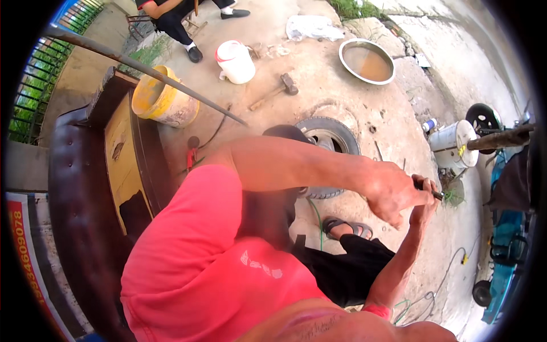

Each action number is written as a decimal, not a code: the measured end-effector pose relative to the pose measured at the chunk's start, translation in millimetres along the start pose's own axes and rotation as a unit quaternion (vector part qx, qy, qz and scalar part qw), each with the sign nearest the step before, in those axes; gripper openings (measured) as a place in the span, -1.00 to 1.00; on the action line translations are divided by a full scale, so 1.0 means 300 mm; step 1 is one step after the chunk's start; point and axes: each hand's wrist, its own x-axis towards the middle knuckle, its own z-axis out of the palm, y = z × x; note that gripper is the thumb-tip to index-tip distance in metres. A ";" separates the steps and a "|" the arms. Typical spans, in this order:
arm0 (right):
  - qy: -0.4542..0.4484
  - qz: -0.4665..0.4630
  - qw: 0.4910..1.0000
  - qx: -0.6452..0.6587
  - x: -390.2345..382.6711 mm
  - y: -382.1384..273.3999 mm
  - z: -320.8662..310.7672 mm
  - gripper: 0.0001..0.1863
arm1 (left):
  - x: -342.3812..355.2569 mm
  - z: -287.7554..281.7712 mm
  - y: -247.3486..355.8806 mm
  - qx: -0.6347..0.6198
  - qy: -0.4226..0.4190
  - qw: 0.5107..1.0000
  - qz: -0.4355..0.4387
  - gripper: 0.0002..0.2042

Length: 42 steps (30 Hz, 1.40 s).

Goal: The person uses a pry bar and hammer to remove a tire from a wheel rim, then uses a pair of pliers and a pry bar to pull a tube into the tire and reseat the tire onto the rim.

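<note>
My left hand (387,194) reaches across to the right, fingers loosely bent and apart, its index finger at a small dark, flat-looking object (437,194). My right hand (424,205) grips that object; its exact kind is unclear. Under my left forearm lies a tire on a rim (336,132), partly hidden by my arm. My sandalled foot (347,228) rests on the concrete beside a green hose (316,211).
Around me are a brown padded bench (74,188), yellow bucket (159,105), metal pole (211,102), hammer (288,85), white container (236,62), basin of murky water (367,62), and red-handled tool (191,154). A seated person (174,28) is ahead. Equipment (501,239) lines the right.
</note>
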 end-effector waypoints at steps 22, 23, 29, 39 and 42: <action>0.091 -0.180 0.978 -0.055 0.088 0.197 -0.070 -0.52 | 0.196 -0.055 -0.069 0.013 0.077 0.994 0.070 -0.22; 0.093 -0.181 0.977 -0.058 0.088 0.203 -0.057 -0.52 | 0.182 -0.052 -0.064 0.010 0.073 0.995 0.068 -0.22; 0.118 -0.147 0.981 -0.044 0.090 0.182 -0.050 -0.55 | 0.129 -0.049 0.011 0.052 0.077 0.991 0.098 -0.34; 0.110 -0.113 0.987 -0.030 0.062 0.183 -0.038 -0.58 | 0.182 0.001 -0.005 0.068 0.074 0.988 0.121 -0.42; 0.114 -0.115 0.986 -0.028 0.069 0.166 -0.060 -0.59 | 0.210 -0.003 0.002 0.079 0.075 0.986 0.130 -0.45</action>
